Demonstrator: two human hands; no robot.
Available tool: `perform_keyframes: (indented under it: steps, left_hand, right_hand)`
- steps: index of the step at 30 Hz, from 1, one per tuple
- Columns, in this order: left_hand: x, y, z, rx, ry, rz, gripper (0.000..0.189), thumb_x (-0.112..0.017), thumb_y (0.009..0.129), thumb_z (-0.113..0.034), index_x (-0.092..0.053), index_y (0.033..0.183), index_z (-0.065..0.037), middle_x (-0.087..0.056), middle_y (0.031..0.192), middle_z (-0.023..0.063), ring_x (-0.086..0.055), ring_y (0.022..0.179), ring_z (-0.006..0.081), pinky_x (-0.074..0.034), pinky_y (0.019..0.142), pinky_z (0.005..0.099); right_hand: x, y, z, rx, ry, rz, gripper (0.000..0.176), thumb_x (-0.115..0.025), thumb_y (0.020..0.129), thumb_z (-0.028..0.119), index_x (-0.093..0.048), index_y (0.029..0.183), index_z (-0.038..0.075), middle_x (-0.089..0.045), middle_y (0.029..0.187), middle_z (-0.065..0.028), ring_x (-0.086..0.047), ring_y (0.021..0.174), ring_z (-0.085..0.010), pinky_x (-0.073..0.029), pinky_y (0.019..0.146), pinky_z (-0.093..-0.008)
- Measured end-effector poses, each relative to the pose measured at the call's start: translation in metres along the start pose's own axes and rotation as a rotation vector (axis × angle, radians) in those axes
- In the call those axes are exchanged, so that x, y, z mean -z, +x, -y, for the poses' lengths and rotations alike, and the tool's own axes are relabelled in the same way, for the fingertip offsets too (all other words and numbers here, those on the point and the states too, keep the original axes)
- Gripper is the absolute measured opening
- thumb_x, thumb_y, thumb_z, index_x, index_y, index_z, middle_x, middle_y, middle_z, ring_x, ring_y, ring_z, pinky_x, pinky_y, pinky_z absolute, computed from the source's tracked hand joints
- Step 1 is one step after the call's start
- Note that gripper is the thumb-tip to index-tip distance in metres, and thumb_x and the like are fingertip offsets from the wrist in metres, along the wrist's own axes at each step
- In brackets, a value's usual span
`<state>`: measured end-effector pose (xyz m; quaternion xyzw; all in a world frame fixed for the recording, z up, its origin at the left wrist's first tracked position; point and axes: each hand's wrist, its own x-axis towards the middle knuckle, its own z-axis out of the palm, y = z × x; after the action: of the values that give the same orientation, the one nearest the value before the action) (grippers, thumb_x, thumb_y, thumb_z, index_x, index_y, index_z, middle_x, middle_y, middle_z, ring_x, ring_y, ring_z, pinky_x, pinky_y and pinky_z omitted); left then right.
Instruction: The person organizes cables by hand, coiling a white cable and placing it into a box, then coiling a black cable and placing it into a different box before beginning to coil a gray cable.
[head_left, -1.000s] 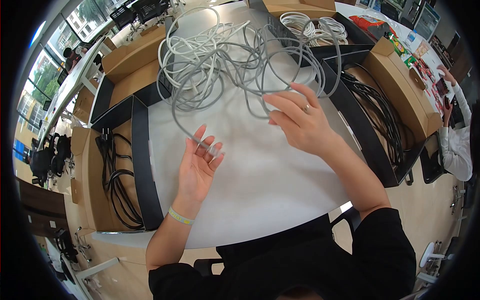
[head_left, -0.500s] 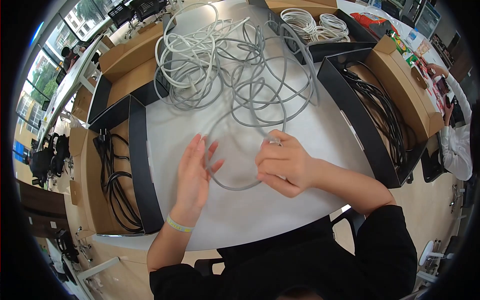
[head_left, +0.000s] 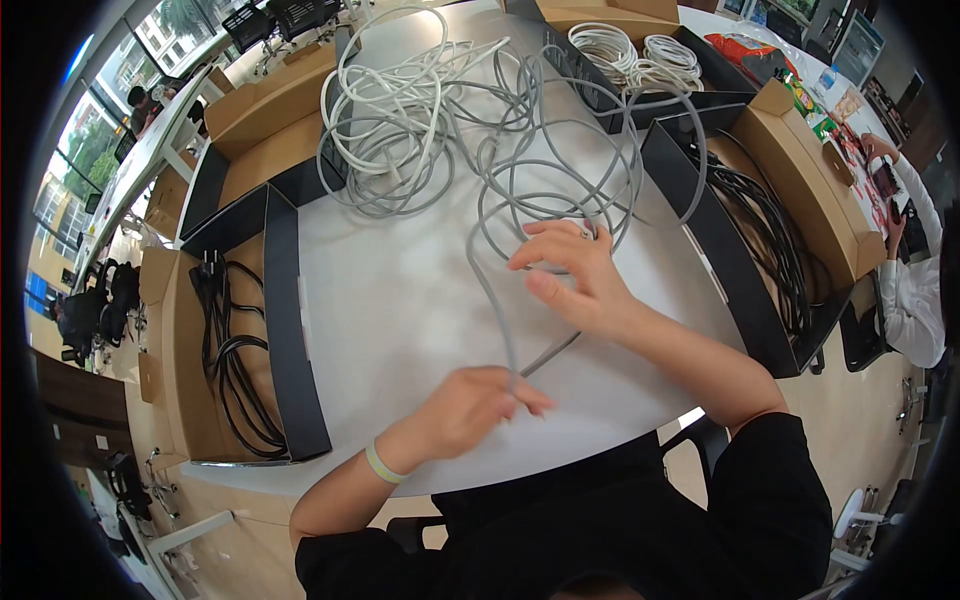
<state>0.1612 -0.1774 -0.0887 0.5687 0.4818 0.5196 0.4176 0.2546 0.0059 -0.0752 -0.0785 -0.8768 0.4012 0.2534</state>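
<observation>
My left hand (head_left: 468, 408) is low over the near part of the table, its fingers closed on a grey cable (head_left: 490, 290). From these fingers one length of cable runs up to the tangle, and another slants up right beneath my right wrist. My right hand (head_left: 580, 275) is raised, thumb and fingers apart, beside the lower loops of the grey cable; a ring shows on one finger. Behind it the loose grey coils spread over the table. A white cable tangle (head_left: 385, 90) lies at the back left, overlapping grey loops.
A black box (head_left: 285, 330) on the left holds black power cords (head_left: 235, 350). Another box (head_left: 690, 230) on the right has black cables (head_left: 765, 230). Coiled white cables (head_left: 605, 50) fill a back box. An open box (head_left: 240, 165) stands back left. A person in white sleeves (head_left: 915, 300) sits right.
My left hand has moved right and down and closed on the cable. My right hand has lifted away and opened. A grey loop now swings out over the right box.
</observation>
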Motion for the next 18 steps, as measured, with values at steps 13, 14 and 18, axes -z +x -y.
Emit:
perform_keyframes:
  steps: [13, 14, 18]
  left_hand:
    - [-0.008, 0.001, -0.005, 0.059, 0.381, 0.100, 0.041, -0.051, 0.083, -0.039, -0.054, 0.105, -0.005, -0.054, 0.098, 0.0084, -0.054, 0.088, 0.0206, -0.044, 0.077, 0.0313]
    - [-0.001, 0.003, -0.002, 0.059, 0.380, 0.097, 0.041, -0.051, 0.083, -0.039, -0.054, 0.105, -0.005, -0.054, 0.098, 0.0084, -0.054, 0.088, 0.0206, -0.044, 0.077, 0.0313]
    - [0.026, 0.011, 0.008, 0.243, -0.727, -0.271, 0.053, -0.037, 0.088, -0.047, -0.044, 0.115, -0.002, -0.052, 0.102, 0.0093, -0.052, 0.094, 0.0196, -0.044, 0.080, 0.0336]
  right_hand:
    - [-0.004, -0.015, 0.026, 0.129, 0.005, 0.252, 0.022, -0.056, 0.078, 0.020, -0.061, 0.094, 0.005, -0.052, 0.118, -0.0069, -0.021, 0.129, -0.0329, 0.012, 0.091, -0.0613]
    - [-0.002, -0.014, 0.026, 0.131, 0.005, 0.256, 0.022, -0.056, 0.078, 0.020, -0.061, 0.094, 0.005, -0.052, 0.118, -0.0069, -0.021, 0.129, -0.0329, 0.012, 0.091, -0.0613]
    - [-0.004, -0.013, 0.022, 0.266, -0.054, 0.351, 0.017, -0.054, 0.082, 0.018, -0.061, 0.092, 0.007, -0.054, 0.113, -0.0058, -0.025, 0.128, -0.0283, 0.003, 0.090, -0.0627]
